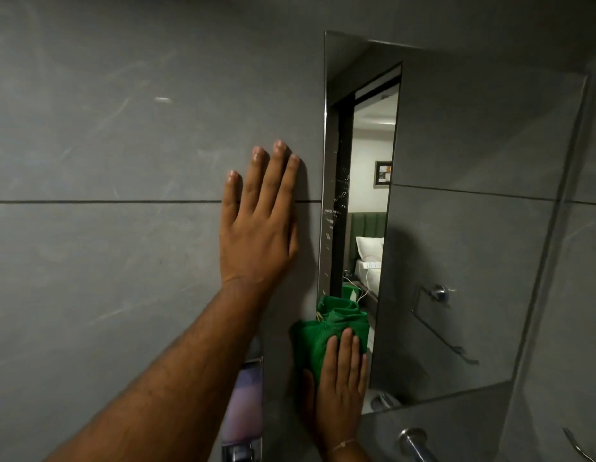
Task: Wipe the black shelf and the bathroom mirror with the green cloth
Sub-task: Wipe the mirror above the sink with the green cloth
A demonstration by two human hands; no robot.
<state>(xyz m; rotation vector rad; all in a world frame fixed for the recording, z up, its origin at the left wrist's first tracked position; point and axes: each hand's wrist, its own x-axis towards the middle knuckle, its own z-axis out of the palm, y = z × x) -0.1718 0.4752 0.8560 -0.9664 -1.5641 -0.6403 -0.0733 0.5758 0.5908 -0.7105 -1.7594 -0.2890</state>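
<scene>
Green cloth point(326, 331) at mirror point(473, 228) lower-left edge | right hand point(340, 385) pressing

A grey tiled wall point(106, 128) fills the view. A chrome-framed dispenser point(244, 405) hangs at its lower edge; a chrome tap point(415, 443) juts out lower right.

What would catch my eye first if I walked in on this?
Probably the bright green cloth, pressed by the right hand against the lower left corner of the mirror. Next, the left hand spread flat on the grey wall just left of the mirror, whose left edge shows white specks.
</scene>
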